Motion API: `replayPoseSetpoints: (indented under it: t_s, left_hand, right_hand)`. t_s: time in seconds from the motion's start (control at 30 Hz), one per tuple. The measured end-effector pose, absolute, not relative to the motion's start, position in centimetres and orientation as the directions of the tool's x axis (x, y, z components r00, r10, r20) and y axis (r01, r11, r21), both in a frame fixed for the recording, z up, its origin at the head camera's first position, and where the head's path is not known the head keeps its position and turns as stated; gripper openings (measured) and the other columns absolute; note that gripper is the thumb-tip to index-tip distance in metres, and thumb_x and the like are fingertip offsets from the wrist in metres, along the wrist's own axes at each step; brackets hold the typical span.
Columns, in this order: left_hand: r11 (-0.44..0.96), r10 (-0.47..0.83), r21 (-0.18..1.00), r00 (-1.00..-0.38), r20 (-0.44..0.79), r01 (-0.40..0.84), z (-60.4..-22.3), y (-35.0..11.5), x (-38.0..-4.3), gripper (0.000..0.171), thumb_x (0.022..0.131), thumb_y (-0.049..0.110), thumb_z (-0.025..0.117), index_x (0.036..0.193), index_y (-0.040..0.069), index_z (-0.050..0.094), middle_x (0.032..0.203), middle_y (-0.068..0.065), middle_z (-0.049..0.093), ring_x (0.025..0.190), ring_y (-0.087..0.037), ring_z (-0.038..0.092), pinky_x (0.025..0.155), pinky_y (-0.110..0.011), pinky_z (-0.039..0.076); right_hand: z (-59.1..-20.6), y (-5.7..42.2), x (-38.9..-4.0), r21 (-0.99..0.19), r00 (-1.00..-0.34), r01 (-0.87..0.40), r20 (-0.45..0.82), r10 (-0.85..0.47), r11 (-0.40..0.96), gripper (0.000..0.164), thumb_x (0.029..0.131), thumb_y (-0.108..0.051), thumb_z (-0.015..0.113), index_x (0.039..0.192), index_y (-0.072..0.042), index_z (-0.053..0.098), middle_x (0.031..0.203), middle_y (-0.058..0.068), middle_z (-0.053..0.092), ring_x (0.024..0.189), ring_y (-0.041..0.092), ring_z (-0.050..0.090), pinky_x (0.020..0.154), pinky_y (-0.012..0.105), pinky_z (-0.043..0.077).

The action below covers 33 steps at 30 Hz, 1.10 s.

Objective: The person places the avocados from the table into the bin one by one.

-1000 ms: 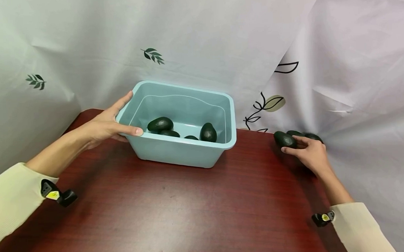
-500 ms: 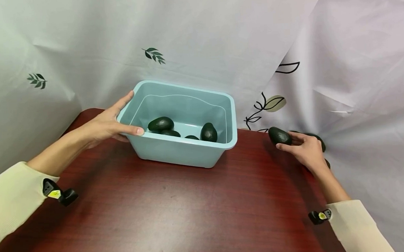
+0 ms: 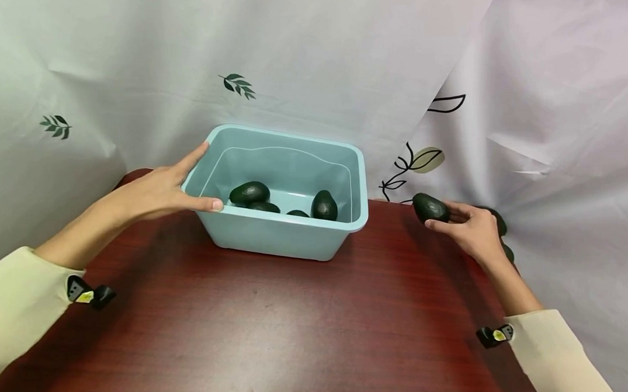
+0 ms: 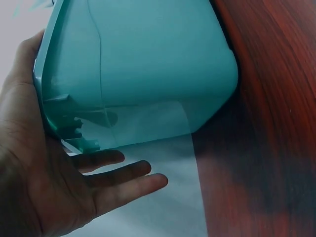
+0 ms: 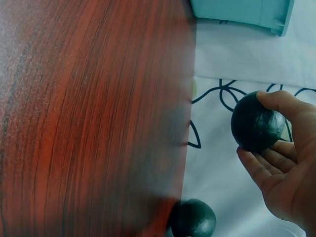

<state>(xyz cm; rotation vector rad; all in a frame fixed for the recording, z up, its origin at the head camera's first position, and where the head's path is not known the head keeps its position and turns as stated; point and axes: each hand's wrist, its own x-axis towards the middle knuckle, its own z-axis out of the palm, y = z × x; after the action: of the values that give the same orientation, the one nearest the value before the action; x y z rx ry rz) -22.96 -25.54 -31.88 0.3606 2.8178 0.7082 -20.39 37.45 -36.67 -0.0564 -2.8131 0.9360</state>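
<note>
**Pinching on one side, bracing on the other**

So my right grip (image 3: 476, 231) is pinching a dark green avocado (image 3: 429, 207), thumb on one side, fingers on the other. I've got it by the end nearest my palm, so the end facing the tub (image 3: 273, 236) is bare; my guess is that keeps my fingers out of the way. It looks to be off the surface (image 3: 298, 313), right of the tub and apart from it.

My left grip (image 3: 158, 194) isn't clenched: thumb along the near rim, index along the end rim, other fingers fanned out. I reckon that corner hold stops the tub skidding.

Inside it I can see four avocados (image 3: 249, 193), two mostly hidden by the near wall. Past my right grip, other avocados (image 3: 496, 220) sit against the cloth (image 3: 308, 62), which probably keeps them from rolling.
</note>
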Motion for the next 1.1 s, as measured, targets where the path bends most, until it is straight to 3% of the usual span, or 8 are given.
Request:
replayPoseSetpoints:
  t_s: [0.5, 0.67, 0.8, 0.87, 1.0, 1.1]
  left_hand:
    - [0.935, 0.271, 0.267, -0.955, -0.119, 0.232, -31.22, -25.26, -22.83, 0.128, 0.093, 0.092, 0.062, 0.18, 0.038, -0.015, 0.164, -0.036, 0.055, 0.145, -0.055, 0.061, 0.092, -0.071, 0.055]
    - [0.937, 0.27, 0.261, -0.956, -0.118, 0.232, -31.2, -25.1, -22.78, 0.126, 0.094, 0.092, 0.061, 0.18, 0.038, -0.014, 0.173, -0.032, 0.046, 0.153, -0.056, 0.052, 0.097, -0.08, 0.051]
    - [0.934, 0.277, 0.266, -0.954, -0.115, 0.239, -31.13, -25.05, -22.63, 0.125, 0.095, 0.091, 0.061, 0.18, 0.038, -0.014, 0.188, -0.024, 0.018, 0.169, -0.057, 0.026, 0.112, -0.093, 0.035]
    - [0.927, 0.29, 0.275, -0.952, -0.1, 0.254, -31.15, -25.05, -22.64, 0.125, 0.095, 0.089, 0.062, 0.181, 0.035, -0.012, 0.19, -0.022, 0.008, 0.173, -0.057, 0.013, 0.122, -0.093, 0.023]
    - [0.917, 0.309, 0.29, -0.948, -0.076, 0.275, -31.25, -25.09, -22.72, 0.126, 0.096, 0.085, 0.065, 0.183, 0.029, -0.007, 0.19, -0.024, 0.005, 0.175, -0.054, -0.006, 0.135, -0.082, -0.006]
    - [0.917, 0.311, 0.285, -0.948, -0.072, 0.279, -31.28, -25.05, -22.71, 0.127, 0.096, 0.086, 0.065, 0.183, 0.026, -0.005, 0.189, -0.028, 0.003, 0.174, -0.052, -0.017, 0.133, -0.075, -0.023]
  right_hand:
    - [-36.8, 37.0, -20.32, -0.625, -0.983, -0.037, 0.164, 0.085, 0.78, 0.072, 0.089, -0.049, 0.097, 0.147, -0.012, 0.076, 0.137, 0.019, 0.08, 0.091, -0.028, 0.06, 0.079, 0.002, 0.05]
    - [-36.88, 36.97, -20.21, -0.632, -0.983, -0.04, 0.163, 0.082, 0.774, 0.073, 0.089, -0.049, 0.097, 0.148, -0.011, 0.075, 0.14, 0.02, 0.079, 0.092, -0.028, 0.06, 0.079, 0.002, 0.051]
    - [-36.95, 36.97, -20.2, -0.638, -0.984, -0.036, 0.158, 0.085, 0.769, 0.074, 0.09, -0.049, 0.097, 0.149, -0.011, 0.074, 0.142, 0.02, 0.078, 0.094, -0.027, 0.06, 0.08, 0.002, 0.051]
    - [-36.94, 36.98, -20.19, -0.641, -0.984, -0.034, 0.158, 0.088, 0.767, 0.075, 0.089, -0.049, 0.097, 0.149, -0.011, 0.074, 0.142, 0.02, 0.078, 0.093, -0.027, 0.06, 0.08, 0.001, 0.051]
    - [-36.85, 36.98, -20.11, -0.646, -0.982, -0.036, 0.166, 0.094, 0.763, 0.073, 0.089, -0.047, 0.097, 0.148, -0.011, 0.075, 0.14, 0.021, 0.078, 0.093, -0.026, 0.061, 0.08, 0.001, 0.051]
    - [-36.87, 37.03, -20.08, -0.65, -0.981, -0.038, 0.17, 0.096, 0.759, 0.072, 0.089, -0.046, 0.097, 0.148, -0.011, 0.075, 0.14, 0.021, 0.079, 0.093, -0.026, 0.062, 0.08, 0.002, 0.052]
